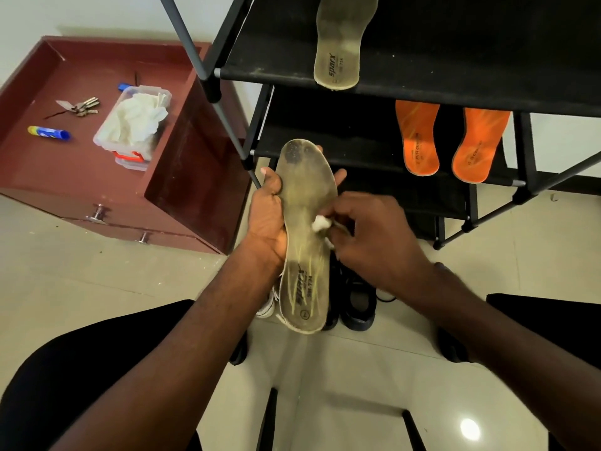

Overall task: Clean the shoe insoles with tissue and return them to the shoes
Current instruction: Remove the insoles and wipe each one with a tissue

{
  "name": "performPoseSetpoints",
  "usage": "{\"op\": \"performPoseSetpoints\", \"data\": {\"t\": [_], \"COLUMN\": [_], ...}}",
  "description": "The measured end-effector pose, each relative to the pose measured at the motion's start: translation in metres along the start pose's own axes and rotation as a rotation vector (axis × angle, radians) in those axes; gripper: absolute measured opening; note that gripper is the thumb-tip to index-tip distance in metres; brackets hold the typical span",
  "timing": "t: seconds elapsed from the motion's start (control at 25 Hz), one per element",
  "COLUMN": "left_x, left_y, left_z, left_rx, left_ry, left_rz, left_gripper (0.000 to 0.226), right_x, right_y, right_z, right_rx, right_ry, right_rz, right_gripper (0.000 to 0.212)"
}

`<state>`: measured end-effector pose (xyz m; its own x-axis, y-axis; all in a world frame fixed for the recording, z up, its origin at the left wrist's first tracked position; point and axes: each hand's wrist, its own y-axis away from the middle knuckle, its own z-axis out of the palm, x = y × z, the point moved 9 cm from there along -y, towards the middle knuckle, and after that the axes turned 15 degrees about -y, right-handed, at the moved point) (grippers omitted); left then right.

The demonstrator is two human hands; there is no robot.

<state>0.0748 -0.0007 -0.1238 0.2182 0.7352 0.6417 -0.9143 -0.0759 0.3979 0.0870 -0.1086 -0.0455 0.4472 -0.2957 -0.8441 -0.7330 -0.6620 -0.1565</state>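
Observation:
My left hand (267, 219) grips a dirty grey-beige insole (307, 255) from below along its left edge, toe end pointing away from me. A small white wad of tissue (320, 223) is pinched in my right hand (374, 236) and pressed against the insole's middle. A matching grey insole (341, 47) lies on the top shelf of the black shoe rack (422, 79). Two orange insoles (419, 138) (479, 146) lie on the shelf below. Dark shoes (357, 304) and a white shoe (266, 304) stand on the floor under my hands, mostly hidden.
A dark red cabinet (81, 190) at left carries a clear plastic box (130, 125) stuffed with tissues, keys (81, 105) and a blue-yellow tube (48, 132). Pale tiled floor (520, 255) spreads around. My dark-trousered knees frame the bottom corners.

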Motion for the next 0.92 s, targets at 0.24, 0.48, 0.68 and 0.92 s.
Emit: {"op": "performPoseSetpoints", "data": {"t": [0.24, 0.48, 0.68, 0.92], "left_x": [-0.002, 0.004, -0.004, -0.011], "left_y": [0.001, 0.002, 0.004, 0.009], "left_z": [-0.007, -0.004, -0.004, 0.009], "left_rx": [0.02, 0.053, 0.082, 0.088], "left_ry": [0.041, -0.007, -0.064, -0.231], "left_rz": [0.039, 0.041, -0.001, -0.052], "left_gripper": [0.073, 0.072, 0.073, 0.076], "right_x": [-0.002, -0.004, -0.002, -0.007], "right_y": [0.001, 0.006, 0.0, -0.005], "right_z": [0.004, 0.007, 0.0, 0.004], "right_rx": [-0.015, 0.043, 0.046, 0.031], "right_ry": [-0.081, -0.102, -0.042, -0.063], "right_rz": [-0.008, 0.053, -0.002, -0.05], "right_gripper": [0.017, 0.019, 0.013, 0.019]}}
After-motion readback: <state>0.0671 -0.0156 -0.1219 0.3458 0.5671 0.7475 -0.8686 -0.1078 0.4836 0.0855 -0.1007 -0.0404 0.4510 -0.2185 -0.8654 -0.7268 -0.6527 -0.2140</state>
